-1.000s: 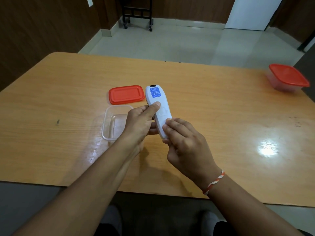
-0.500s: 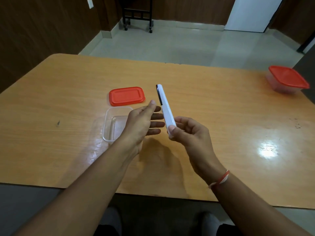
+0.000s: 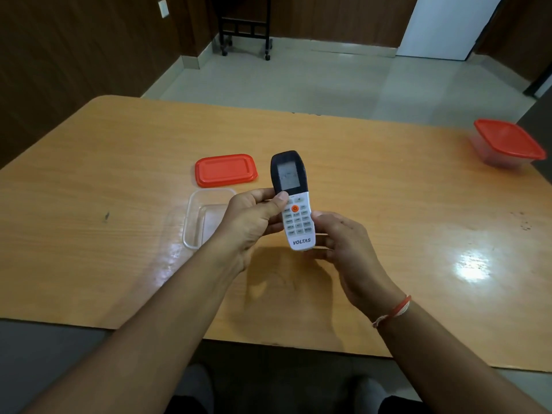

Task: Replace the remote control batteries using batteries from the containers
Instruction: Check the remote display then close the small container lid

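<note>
Both my left hand (image 3: 254, 216) and right hand (image 3: 343, 243) grip the Voltas remote (image 3: 294, 204), buttons up, above the table (image 3: 388, 204).

Both forearms were bare, with no sleeves in view. The right wrist wore a thin thread band (image 3: 393, 311), orange twisted with white.

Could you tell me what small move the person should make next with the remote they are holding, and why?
Probably press the orange power button with the left thumb to test it. The white and black Voltas remote control faces button-side up, gripped by the left hand and right hand, and the clear plastic container beside its loose red lid looks empty.
</note>
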